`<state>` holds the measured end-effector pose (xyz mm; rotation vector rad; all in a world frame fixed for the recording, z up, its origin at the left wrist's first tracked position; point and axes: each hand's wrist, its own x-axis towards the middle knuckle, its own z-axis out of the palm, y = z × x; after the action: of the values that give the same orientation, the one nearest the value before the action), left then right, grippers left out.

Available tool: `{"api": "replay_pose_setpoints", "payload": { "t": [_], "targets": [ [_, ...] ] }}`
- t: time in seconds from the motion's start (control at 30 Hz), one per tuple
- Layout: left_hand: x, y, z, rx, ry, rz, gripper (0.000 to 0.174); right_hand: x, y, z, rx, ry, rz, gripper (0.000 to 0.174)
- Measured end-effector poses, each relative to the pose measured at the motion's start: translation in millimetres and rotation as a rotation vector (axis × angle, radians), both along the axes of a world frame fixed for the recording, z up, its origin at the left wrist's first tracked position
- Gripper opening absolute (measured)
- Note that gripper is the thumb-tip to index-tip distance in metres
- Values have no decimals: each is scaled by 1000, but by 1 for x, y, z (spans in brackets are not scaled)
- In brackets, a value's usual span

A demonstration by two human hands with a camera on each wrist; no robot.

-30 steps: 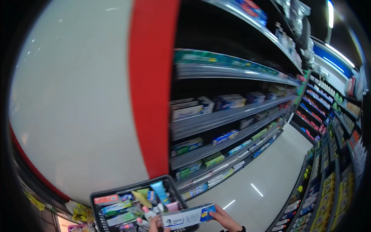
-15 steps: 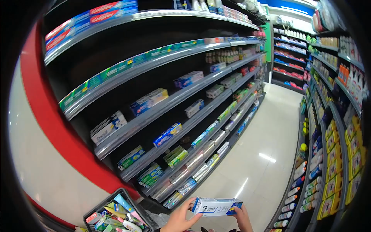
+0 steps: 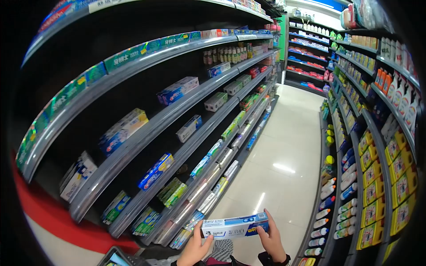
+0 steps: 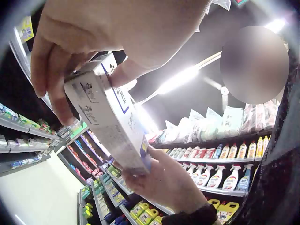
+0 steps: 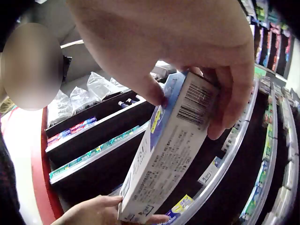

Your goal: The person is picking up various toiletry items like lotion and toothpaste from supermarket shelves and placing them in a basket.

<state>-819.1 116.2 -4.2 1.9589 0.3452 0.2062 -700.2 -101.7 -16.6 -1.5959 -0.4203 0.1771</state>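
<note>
At far left in my head view, a dark basket (image 3: pixel 106 253) pokes in at the bottom edge with a light-blue tube (image 3: pixel 116 258) inside; I can't tell what supports it. Next comes the left shelving (image 3: pixel 153 127), which carries cartons such as a blue-and-yellow one (image 3: pixel 155 171).

In front of the body, my left hand (image 3: pixel 195 249) grips the left end of 1 white-and-blue DARLIE box (image 3: pixel 235 227), its thumb on the printed front. My right hand (image 3: pixel 273 244) holds the other end, and the right wrist view shows its fingers curled round beside the barcode (image 5: pixel 196 101). So 2 hands share the box, in the air above the floor (image 3: pixel 288 133). Farther right, yellow packs (image 3: pixel 372 195) line the opposite shelving.

I judge the grip sound but confined to the ends: if 1 hand eased off early, the long box could pivot about the other and drop. Squeezing too hard lengthwise could buckle the card or pop an end flap. Swinging left with little of the basket in view, I could knock the box on its rim.
</note>
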Motion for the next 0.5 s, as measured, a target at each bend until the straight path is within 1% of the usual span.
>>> {"api": "replay_pose_setpoints", "payload": {
  "t": [0.03, 0.07, 0.1, 0.17, 0.23, 0.3, 0.37, 0.43, 0.47, 0.5],
  "targets": [
    [16, 12, -6, -2, -12, -2, 60, 17, 11, 7, -23, -5, -15, 59],
    [32, 23, -9, 20, 59, -10, 62, 36, 23, 13, -87, -71, -16, 59],
    [49, 34, -11, -1, 49, -24, 62, 53, 34, 20, -151, -138, -16, 59],
    [80, 58, -17, 39, -56, 17, 64, 84, 63, 36, -188, -185, -15, 59],
    [108, 78, -15, 0, -40, 26, 66, 112, 88, 50, -241, -234, 39, 59],
    [129, 101, -21, -121, -28, 60, 65, 134, 113, 58, -265, -250, 56, 62],
    [147, 117, -42, -166, -41, 85, 64, 152, 133, 71, -335, -238, 98, 57],
    [161, 125, -51, -274, -149, 124, 54, 171, 145, 75, -343, -237, 132, 60],
    [168, 137, -58, -253, -99, 37, 52, 179, 150, 75, -342, -226, 161, 64],
    [175, 141, -60, -248, -101, 36, 52, 189, 154, 74, -338, -228, 160, 64]
  ]
}}
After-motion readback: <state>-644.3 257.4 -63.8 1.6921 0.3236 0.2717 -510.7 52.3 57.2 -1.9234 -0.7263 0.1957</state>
